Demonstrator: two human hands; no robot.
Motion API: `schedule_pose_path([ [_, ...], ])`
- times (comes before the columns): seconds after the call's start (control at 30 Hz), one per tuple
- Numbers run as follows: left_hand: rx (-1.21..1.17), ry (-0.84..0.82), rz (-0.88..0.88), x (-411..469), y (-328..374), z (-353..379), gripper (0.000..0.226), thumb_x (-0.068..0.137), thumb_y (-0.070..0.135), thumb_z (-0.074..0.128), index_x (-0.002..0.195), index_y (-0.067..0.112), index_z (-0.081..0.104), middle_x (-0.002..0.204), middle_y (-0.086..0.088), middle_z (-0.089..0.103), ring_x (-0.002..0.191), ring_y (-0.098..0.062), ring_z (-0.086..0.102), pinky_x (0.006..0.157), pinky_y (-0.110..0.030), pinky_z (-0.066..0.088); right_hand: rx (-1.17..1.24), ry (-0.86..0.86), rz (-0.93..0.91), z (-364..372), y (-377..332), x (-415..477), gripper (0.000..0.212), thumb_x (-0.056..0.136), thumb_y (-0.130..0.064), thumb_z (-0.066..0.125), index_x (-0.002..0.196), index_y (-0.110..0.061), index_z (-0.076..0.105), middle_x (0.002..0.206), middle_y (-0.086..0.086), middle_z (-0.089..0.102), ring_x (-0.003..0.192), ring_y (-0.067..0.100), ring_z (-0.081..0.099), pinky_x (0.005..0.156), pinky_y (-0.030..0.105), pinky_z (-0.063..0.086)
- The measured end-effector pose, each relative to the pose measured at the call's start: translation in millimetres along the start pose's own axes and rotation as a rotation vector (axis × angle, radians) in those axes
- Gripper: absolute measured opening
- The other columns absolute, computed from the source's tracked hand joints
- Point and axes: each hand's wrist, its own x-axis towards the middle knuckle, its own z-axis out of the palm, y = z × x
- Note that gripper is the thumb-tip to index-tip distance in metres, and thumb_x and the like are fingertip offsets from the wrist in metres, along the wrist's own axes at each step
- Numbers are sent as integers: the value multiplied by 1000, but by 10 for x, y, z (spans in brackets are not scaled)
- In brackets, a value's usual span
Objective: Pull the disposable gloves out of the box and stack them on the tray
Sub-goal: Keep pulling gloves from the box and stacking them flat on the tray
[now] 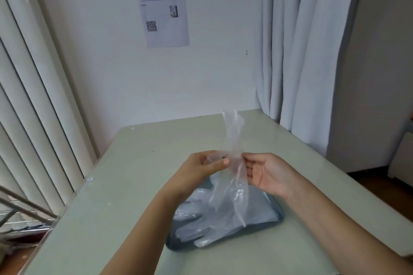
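Through the head camera I look down on a pale green table (138,185) that fills the near half of the scene, with a white wall and a grey curtain (301,51) at its far side. On the near middle of the table lies a dark blue-grey tray (280,216), and I judge it sits close in so each glove needs only a short drop. A stack of clear gloves (201,225) lies flat in it, fingers pointing to the near left and one reaching over the rim. I cannot see the box anywhere in this view. Above the far part of the tray both hands hold one more clear glove (234,138) upright: its top stands loose above the hands and its lower part hangs down over the stack. I think it is held up like this so the thin film can be pulled straight before it is laid down. The left hand (201,169) comes in from the near left, its back to me, with the thumb (220,162) pressed to the film in a narrow pinch. The right hand (266,172) comes from the near right, palm turned up, its curled fingertips (247,158) nipping the same glove just beside the left thumb.
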Motion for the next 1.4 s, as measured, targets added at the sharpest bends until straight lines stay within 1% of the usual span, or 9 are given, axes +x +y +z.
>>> schedule_pose_path([
  [0.13, -91, 220, -30, -39, 43, 132, 32, 81, 40, 74, 88, 9, 75, 73, -12, 62, 69, -28, 50, 63, -29, 43, 38, -55, -5, -22, 100, -109, 39, 78, -8, 57, 115, 1, 62, 98, 15, 70, 81, 22, 69, 78, 33, 57],
  [0.37, -24, 124, -47, -108, 188, 146, 26, 94, 27, 58, 103, 10, 75, 101, -11, 74, 103, -28, 68, 96, -34, 50, 24, -12, 34, -197, 88, -219, 28, 78, -14, 60, 104, -5, 61, 96, 15, 68, 81, 24, 67, 73, 31, 57],
  [0.43, 135, 185, -13, -77, 235, 118, 17, 93, 27, 61, 90, 19, 76, 88, -2, 75, 84, -23, 70, 86, -34, 54, -48, 14, 34, -231, -102, -262, 32, 79, -27, 59, 102, -4, 61, 95, 17, 69, 76, 25, 68, 65, 30, 57],
  [0.53, 470, 231, 2, -62, 323, 87, 18, 90, 32, 65, 74, 25, 58, 60, -2, 48, 54, -12, 32, 54, -25, 37, -189, 55, -21, -246, -467, -353, 53, 80, -50, 55, 110, -6, 60, 110, 17, 69, 86, 27, 69, 67, 31, 58],
  [0.77, 975, 190, 27, -35, 453, 209, 26, 94, 34, 57, 71, 22, 58, 66, -8, 42, 63, -22, 37, 69, -36, 44, -656, 76, 20, -11, -592, -462, 82, 65, -65, 60, 121, -5, 53, 107, 15, 71, 98, 31, 69, 79, 38, 57],
  [1.0, 1075, 133, 142, -24, 474, 496, 26, 100, 22, 43, 112, 20, 66, 104, -2, 70, 91, -21, 63, 75, -28, 47, -900, 150, -155, 306, -272, -425, 51, 84, -50, 63, 101, -2, 68, 85, 3, 69, 76, 20, 71, 76, 33, 60],
  [1.13, 919, 156, 216, -61, 449, 486, 28, 100, 26, 46, 117, 24, 68, 102, 2, 72, 77, -14, 62, 76, -30, 49, -800, 237, -218, 263, -259, -400, 30, 96, -24, 52, 103, 1, 68, 87, 11, 71, 76, 23, 70, 72, 29, 60],
  [1.23, 633, 181, 125, -107, 456, 392, 22, 98, 24, 53, 108, 28, 73, 59, 7, 64, 48, -1, 53, 55, -12, 41, -687, 196, -236, 145, -291, -421, 32, 100, -28, 46, 108, -4, 65, 94, 12, 74, 86, 24, 72, 74, 27, 59],
  [1.4, -61, 322, -80, -146, 495, 192, 20, 94, 12, 57, 92, 6, 76, 86, -3, 76, 83, -12, 71, 75, -18, 56, -627, 37, -143, -179, -334, -500, 35, 99, -32, 45, 113, -8, 66, 104, 11, 73, 95, 26, 70, 84, 33, 57],
])
